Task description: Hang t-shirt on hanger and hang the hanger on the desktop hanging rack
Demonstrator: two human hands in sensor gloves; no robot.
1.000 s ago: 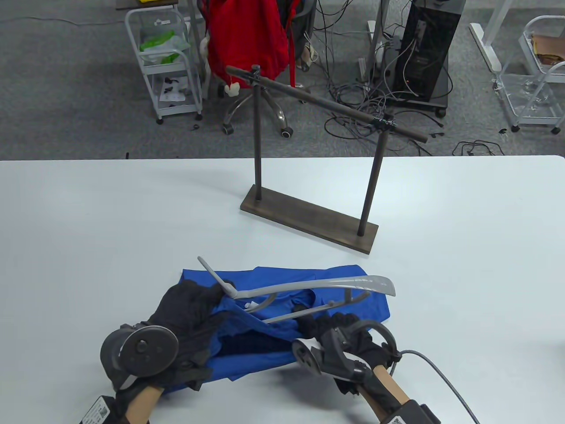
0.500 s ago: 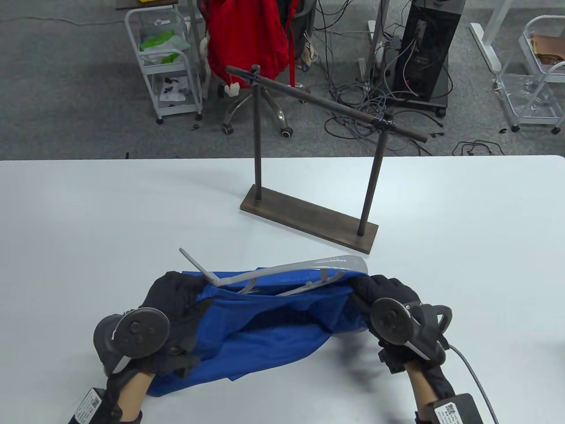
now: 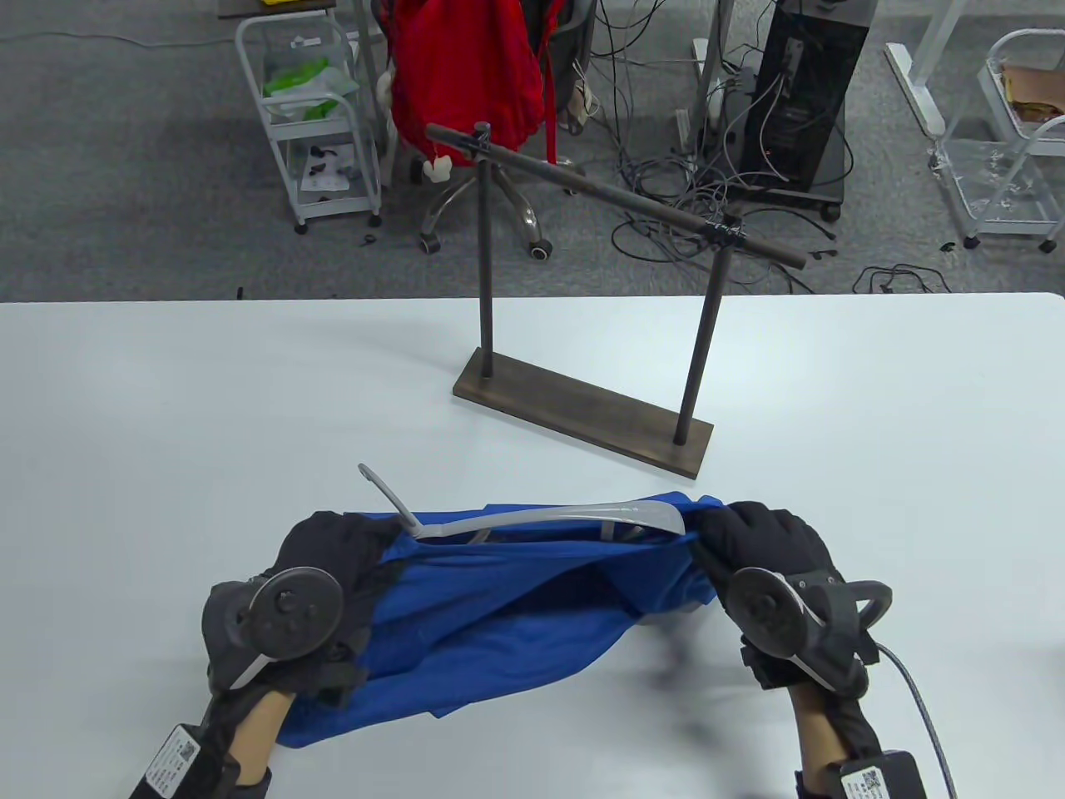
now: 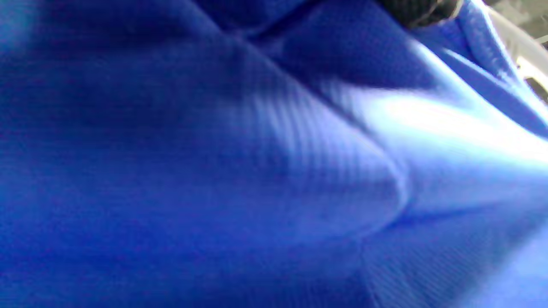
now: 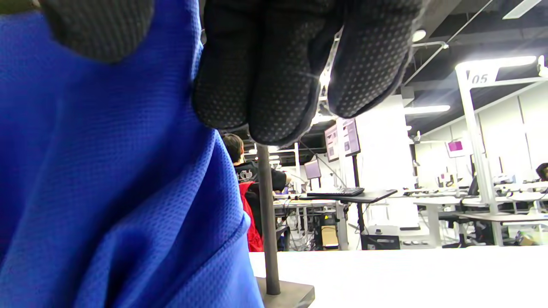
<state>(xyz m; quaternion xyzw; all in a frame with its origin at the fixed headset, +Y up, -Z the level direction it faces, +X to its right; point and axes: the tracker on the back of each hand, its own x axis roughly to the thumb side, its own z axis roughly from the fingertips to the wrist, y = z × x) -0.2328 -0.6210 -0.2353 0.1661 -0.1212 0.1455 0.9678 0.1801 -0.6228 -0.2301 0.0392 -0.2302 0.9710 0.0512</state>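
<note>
A blue t-shirt [image 3: 516, 607] hangs stretched between both hands just above the white table [image 3: 166, 399]. A grey plastic hanger [image 3: 566, 518] lies along its upper edge, its hook [image 3: 378, 491] sticking out up-left. My left hand [image 3: 333, 549] grips the shirt's left side by the hook. My right hand [image 3: 749, 533] pinches the shirt's right end over the hanger's tip. Blue cloth [image 4: 257, 171] fills the left wrist view. In the right wrist view, fingers [image 5: 265, 77] clamp the t-shirt [image 5: 111, 192]. The dark rack [image 3: 599, 291] stands behind.
The rack's flat base [image 3: 582, 412] sits on the table a little beyond the shirt, with its bar [image 3: 616, 196] slanting high above. A rack post [image 5: 267, 222] shows near my right hand. Carts, cables and a red-draped chair [image 3: 466, 66] lie on the floor beyond the table.
My right hand came out from under the shirt, swung right and took hold of its right end. The cloth now covers most of the hanger, whose hook shifted slightly right.
</note>
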